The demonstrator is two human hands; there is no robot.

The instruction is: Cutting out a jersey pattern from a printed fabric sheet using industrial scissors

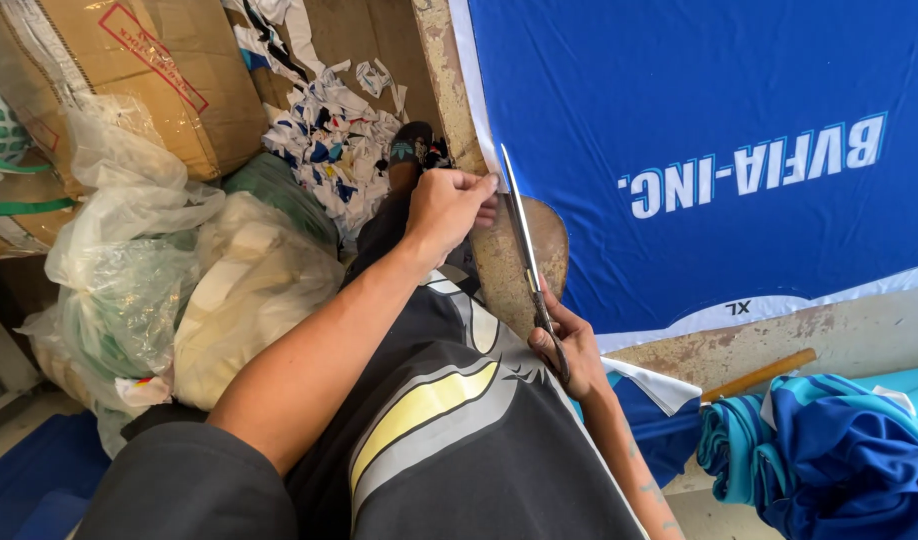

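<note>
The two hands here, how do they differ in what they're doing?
The right hand grips the scissors by the handles, near the body; the left hand holds no tool and pinches the white edge of the blue fabric farther out, by the blade tip. The right hand is curled closed; the left shows its back. Both are bare and work along the same fabric edge.

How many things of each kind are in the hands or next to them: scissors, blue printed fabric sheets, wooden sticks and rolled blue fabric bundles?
Scissors: 1, in the right hand
Blue printed fabric sheet: 1, edge pinched by the left hand
Wooden stick: 1
Rolled blue fabric bundle: 1
Total: 4
</note>
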